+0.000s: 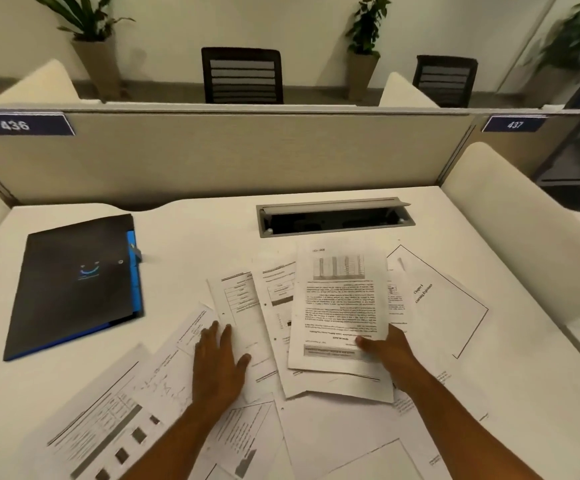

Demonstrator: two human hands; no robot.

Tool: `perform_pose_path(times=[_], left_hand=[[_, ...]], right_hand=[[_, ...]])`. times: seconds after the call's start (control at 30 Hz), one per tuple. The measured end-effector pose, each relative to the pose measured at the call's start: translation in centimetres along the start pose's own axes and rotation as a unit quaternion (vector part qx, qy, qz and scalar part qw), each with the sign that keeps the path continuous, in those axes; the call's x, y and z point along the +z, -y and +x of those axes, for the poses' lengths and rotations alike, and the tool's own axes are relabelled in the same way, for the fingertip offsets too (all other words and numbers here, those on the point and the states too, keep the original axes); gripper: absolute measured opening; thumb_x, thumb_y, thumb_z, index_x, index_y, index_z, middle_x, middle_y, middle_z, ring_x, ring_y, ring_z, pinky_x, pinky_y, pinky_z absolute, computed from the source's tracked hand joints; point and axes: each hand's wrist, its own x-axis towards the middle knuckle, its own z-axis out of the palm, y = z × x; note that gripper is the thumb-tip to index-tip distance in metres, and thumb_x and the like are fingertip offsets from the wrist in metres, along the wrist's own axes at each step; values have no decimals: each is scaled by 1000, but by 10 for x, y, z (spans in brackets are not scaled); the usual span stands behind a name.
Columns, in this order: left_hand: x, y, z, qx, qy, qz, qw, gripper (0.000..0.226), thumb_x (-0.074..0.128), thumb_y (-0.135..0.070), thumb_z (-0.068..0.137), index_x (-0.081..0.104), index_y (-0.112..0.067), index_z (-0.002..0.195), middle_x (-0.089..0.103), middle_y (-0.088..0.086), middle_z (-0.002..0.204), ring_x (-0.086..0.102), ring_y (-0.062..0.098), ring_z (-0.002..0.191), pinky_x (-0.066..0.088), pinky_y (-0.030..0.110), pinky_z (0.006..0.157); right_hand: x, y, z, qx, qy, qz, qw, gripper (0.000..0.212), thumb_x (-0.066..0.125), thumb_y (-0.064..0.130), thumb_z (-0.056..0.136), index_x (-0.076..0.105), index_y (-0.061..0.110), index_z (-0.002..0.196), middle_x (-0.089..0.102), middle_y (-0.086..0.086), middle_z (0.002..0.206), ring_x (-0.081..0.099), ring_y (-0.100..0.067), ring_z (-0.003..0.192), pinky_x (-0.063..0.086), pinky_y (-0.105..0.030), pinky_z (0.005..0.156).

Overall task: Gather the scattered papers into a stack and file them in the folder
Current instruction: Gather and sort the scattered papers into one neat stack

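Observation:
Several printed papers lie scattered over the near half of the white desk (212, 230). My right hand (387, 351) grips the lower right edge of a text page with a chart (340, 306), thumb on top, the sheet lifted slightly over others. My left hand (217, 362) rests flat, fingers spread, on a table-printed sheet (238, 306). A framed title page (434, 299) lies to the right. More sheets (108, 420) spread toward the near edge. The black folder (77, 285) with blue edging lies shut at the left, apart from the papers.
An open cable hatch (333, 216) is set into the desk behind the papers. A beige partition (247, 157) closes the back, white side dividers (510, 216) flank the desk. Chairs and potted plants stand beyond.

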Motion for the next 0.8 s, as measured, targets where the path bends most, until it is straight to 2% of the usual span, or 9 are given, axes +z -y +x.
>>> perform_pose_path(times=[0.1, 0.23, 0.37, 0.47, 0.57, 0.67, 0.73, 0.8], left_hand=[[-3, -2, 0, -16, 19, -60, 998, 81, 62, -33, 89, 15, -17, 153, 0, 2, 163, -2, 23, 149, 8, 39, 121], [-12, -10, 1, -3, 40, -135, 990, 89, 72, -15, 81, 19, -21, 152, 26, 2, 157, 21, 23, 145, 23, 40, 117], [-17, -19, 5, -2, 44, -189, 981, 85, 76, -17, 76, 28, -23, 147, 41, 2, 147, 39, 22, 134, 37, 44, 111], [-25, -31, 6, -35, 35, -279, 959, 80, 75, -11, 78, 31, -22, 144, 40, 5, 144, 43, 24, 131, 43, 46, 107], [-32, -36, 6, -100, 29, -378, 920, 90, 75, -9, 79, 19, -24, 148, 40, 8, 145, 45, 28, 131, 44, 49, 104], [-38, -36, 3, -140, 44, -411, 900, 101, 75, -13, 81, 3, -22, 152, 36, 10, 152, 42, 30, 135, 38, 47, 108], [-40, -36, -1, -148, 61, -389, 907, 98, 75, -17, 82, 7, -17, 152, 32, 10, 154, 37, 31, 138, 35, 45, 111], [-41, -36, -4, -143, 67, -370, 915, 91, 75, -17, 81, 15, -16, 150, 36, 9, 152, 40, 31, 136, 38, 45, 109]], right_hand=[[-17, -4, -4, 19, 5, -41, 999, 50, 85, 5, 76, 66, 15, 122, 76, -5, 113, 71, -31, 104, 58, -53, 94], [-13, -5, -6, 12, 3, -80, 997, 44, 81, 9, 81, 67, 17, 122, 74, -5, 119, 70, -28, 107, 56, -51, 98], [16, 5, -15, -16, -13, -59, 998, 41, 79, 17, 86, 67, 17, 125, 73, -1, 116, 69, -25, 108, 55, -44, 100], [34, 6, -19, -22, -4, -37, 999, 43, 79, 15, 85, 66, 19, 126, 73, 0, 119, 68, -24, 110, 54, -43, 102], [43, 7, -21, -25, 15, -45, 999, 53, 81, 8, 80, 62, 20, 129, 71, 1, 121, 66, -23, 113, 54, -44, 103], [47, 6, -23, -21, 65, -47, 997, 56, 83, 3, 75, 60, 25, 121, 72, 5, 118, 67, -19, 112, 58, -37, 94], [50, 8, -28, -15, 96, -54, 994, 55, 82, -2, 75, 58, 28, 115, 72, 10, 111, 68, -13, 107, 59, -24, 80], [54, 9, -32, -13, 121, -66, 990, 56, 81, -4, 76, 57, 28, 116, 71, 11, 112, 67, -14, 109, 59, -20, 75]])
